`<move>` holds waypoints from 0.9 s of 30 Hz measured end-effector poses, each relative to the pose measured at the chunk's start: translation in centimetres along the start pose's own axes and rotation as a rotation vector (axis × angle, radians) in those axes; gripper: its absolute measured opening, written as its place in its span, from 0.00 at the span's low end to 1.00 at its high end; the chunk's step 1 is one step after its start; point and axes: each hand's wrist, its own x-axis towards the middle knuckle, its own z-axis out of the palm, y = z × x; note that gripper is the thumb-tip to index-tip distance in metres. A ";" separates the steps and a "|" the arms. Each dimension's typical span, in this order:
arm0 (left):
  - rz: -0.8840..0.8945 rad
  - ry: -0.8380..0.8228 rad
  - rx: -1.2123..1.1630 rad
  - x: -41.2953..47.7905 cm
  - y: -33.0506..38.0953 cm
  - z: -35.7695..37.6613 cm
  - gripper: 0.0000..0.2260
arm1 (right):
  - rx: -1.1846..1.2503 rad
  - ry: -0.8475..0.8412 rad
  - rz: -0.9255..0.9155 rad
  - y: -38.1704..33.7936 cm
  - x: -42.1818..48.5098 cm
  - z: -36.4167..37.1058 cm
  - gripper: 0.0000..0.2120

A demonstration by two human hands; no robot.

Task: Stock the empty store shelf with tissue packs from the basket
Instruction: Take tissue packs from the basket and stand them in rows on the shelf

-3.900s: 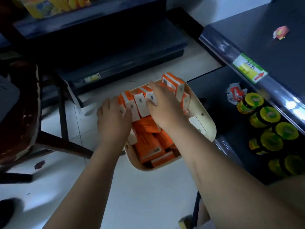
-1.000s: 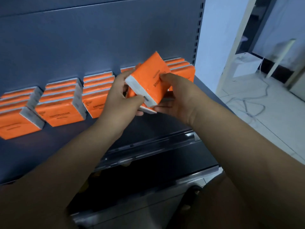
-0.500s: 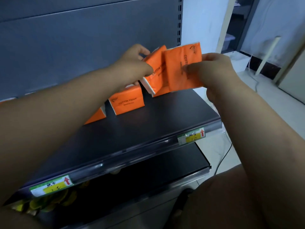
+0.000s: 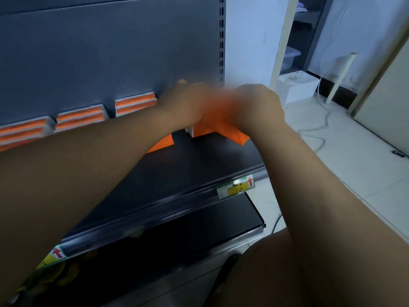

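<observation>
At the foot of the slotted upright (image 4: 221,41), on the dark shelf (image 4: 199,165), the tilted tissue pack (image 4: 238,138) hangs one corner down under the right hand (image 4: 259,105), whose curled fingers grasp it. It leans, I judge, because it is being swung upright to close the row. Just left of the upright a standing pack (image 4: 199,130) shows its white edge. The left hand (image 4: 183,103) lies over it, probably steadying it, though blur hides whether those fingers grip or merely press. How many packs the hands cover I cannot tell. Farther left of the upright, three finished groups (image 4: 135,104) stand on edge against the back panel (image 4: 110,52), the packs within each pressed side by side, likely to prop one another. Two price labels (image 4: 235,187) sit on the rail below the upright. The basket is out of view.
</observation>
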 end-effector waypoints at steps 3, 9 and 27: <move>0.079 0.056 0.173 0.1 0.1 0.4 0.14 | -0.109 -0.038 -0.106 -0.2 0.0 0.4 0.15; 0.080 0.121 0.288 -0.8 0.1 0.9 0.12 | -0.238 -0.127 -0.231 -0.4 -0.1 1.6 0.21; -0.134 -0.060 -0.023 -2.6 -1.3 0.2 0.26 | -0.091 -0.057 -0.106 -1.4 0.2 3.8 0.25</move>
